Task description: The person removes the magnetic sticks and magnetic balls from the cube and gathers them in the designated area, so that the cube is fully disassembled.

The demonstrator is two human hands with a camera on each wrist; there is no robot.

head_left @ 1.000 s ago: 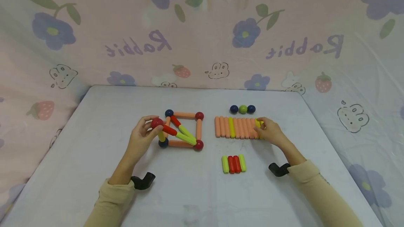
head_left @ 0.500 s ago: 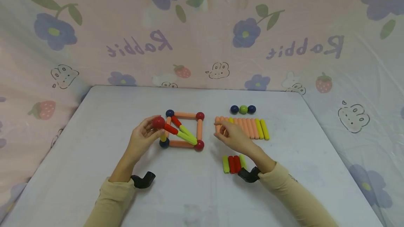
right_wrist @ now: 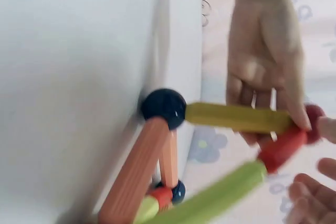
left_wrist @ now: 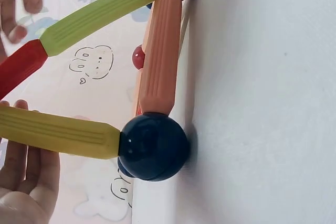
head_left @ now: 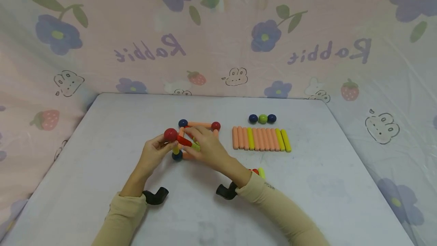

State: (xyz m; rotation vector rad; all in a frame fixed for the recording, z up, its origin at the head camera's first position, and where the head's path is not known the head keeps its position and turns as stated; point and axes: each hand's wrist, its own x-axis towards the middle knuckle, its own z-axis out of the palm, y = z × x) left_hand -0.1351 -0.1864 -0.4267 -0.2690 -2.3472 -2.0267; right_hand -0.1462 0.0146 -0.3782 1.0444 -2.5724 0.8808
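Note:
In the head view, a frame of magnetic sticks and balls lies left of centre on the table. From its near-left blue ball [left_wrist: 155, 148] rises a yellow stick [left_wrist: 58, 132] topped by a red ball [head_left: 170, 134]. My left hand [head_left: 155, 156] pinches the yellow stick's upper end, thumb just under the red ball. A red stick [head_left: 184, 141] and a lime stick [left_wrist: 100, 17] slope from that ball to the near-right corner. My right hand [head_left: 211, 149] reaches over the frame with parted fingers [right_wrist: 307, 195] close beside the red stick and ball, holding nothing. It hides part of the frame.
Right of the frame, a row of peach and yellow sticks [head_left: 263, 139] lies side by side. Behind it sit two blue balls and a green ball [head_left: 263, 118]. Short red and lime sticks [head_left: 261, 173] lie nearer, partly hidden by my right forearm.
My right hand has swept left from the right end of the stick row, across it, to the raised red ball. My left hand keeps its hold with hardly any movement.

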